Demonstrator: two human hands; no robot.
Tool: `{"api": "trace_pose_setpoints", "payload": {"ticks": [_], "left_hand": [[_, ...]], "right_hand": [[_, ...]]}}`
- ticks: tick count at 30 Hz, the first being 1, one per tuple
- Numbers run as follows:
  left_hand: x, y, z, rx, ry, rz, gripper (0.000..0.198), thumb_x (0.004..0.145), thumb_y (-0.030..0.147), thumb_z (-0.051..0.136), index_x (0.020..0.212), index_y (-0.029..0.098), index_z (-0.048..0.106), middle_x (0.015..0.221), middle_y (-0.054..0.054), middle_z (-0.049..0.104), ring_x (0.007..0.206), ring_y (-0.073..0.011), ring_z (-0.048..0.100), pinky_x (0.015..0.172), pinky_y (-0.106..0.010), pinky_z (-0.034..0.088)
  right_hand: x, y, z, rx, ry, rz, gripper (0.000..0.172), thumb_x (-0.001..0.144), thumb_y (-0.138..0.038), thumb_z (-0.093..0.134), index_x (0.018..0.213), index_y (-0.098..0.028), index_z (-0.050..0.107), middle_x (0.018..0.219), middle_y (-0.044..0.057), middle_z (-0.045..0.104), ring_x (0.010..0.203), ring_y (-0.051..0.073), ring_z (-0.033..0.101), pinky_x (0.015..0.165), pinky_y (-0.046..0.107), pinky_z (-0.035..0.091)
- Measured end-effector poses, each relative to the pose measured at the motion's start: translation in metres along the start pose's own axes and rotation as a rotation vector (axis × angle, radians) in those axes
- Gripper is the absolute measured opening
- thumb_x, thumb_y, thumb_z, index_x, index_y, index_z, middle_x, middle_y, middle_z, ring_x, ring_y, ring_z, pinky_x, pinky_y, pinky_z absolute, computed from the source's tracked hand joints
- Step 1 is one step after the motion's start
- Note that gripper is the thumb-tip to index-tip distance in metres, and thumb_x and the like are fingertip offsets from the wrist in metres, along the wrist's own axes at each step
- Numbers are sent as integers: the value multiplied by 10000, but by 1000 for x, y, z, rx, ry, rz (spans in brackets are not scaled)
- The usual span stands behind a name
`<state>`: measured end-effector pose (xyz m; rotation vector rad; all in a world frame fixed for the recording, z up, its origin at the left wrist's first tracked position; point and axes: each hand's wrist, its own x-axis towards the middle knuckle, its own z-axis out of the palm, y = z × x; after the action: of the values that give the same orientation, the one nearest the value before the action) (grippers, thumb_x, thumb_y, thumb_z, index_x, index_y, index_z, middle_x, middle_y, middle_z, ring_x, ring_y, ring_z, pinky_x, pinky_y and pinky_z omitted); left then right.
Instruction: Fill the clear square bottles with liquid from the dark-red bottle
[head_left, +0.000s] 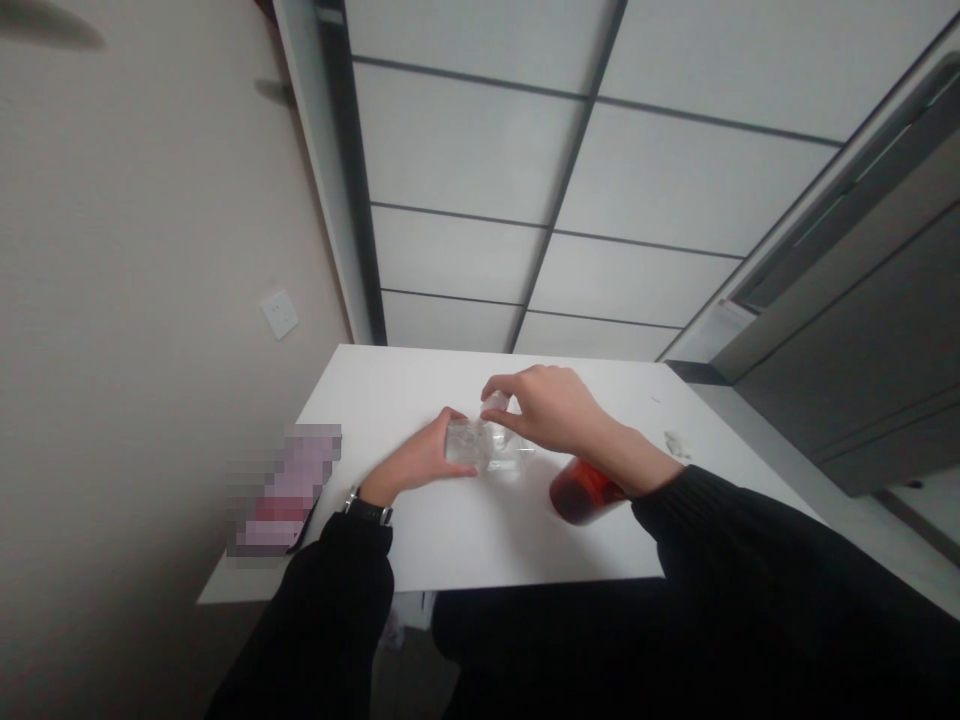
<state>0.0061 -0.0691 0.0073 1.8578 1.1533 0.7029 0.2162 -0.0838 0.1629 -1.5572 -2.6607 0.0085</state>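
My left hand (pixel 425 456) is closed around the side of a clear plastic container (pixel 461 443), thumb and fingers at its two edges. Right beside it on the table is a second clear container (pixel 505 458); whether the two touch or are joined I cannot tell. My right hand (pixel 551 405) reaches over from the right, its thumb and fingertips pinching a small whitish translucent piece (pixel 494 403) just above the containers. Under my right forearm is a dark red, glossy container (pixel 583 492), partly hidden by the arm.
The white table (pixel 465 545) has a wall on its left and a panelled sliding door (pixel 450 140) behind. A blurred-out flat pinkish object (pixel 285 495) lies at the left edge. Toward the right lies a small crumpled scrap (pixel 676 444).
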Motion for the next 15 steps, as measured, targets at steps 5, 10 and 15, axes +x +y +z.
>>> {"api": "trace_pose_setpoints", "payload": {"ticks": [5,10,15], "left_hand": [[-1,0,0,-5,7,2,775,668,436,932,1286,192,534,1249,-140,690,1175,-375,678,1021,-500,519],[-1,-1,0,-12,-3,5,761,675,433,929,1281,210,526,1271,-132,684,1189,-369,670,1043,-510,506],[-1,2,0,-25,-12,7,747,674,412,923,1270,207,522,1266,-134,680,1174,-361,675,1030,-493,509]], "right_hand": [[0,0,0,-3,-2,17,235,1016,-416,681,1181,-282,781,1056,50,825,947,269,746,705,325,397],[0,1,0,10,-3,21,236,1009,-408,687,1178,-275,785,1061,54,824,944,265,742,698,325,387],[-2,13,1,149,-1,50,198,966,-392,726,1114,-281,798,992,26,814,862,220,714,692,311,387]]}}
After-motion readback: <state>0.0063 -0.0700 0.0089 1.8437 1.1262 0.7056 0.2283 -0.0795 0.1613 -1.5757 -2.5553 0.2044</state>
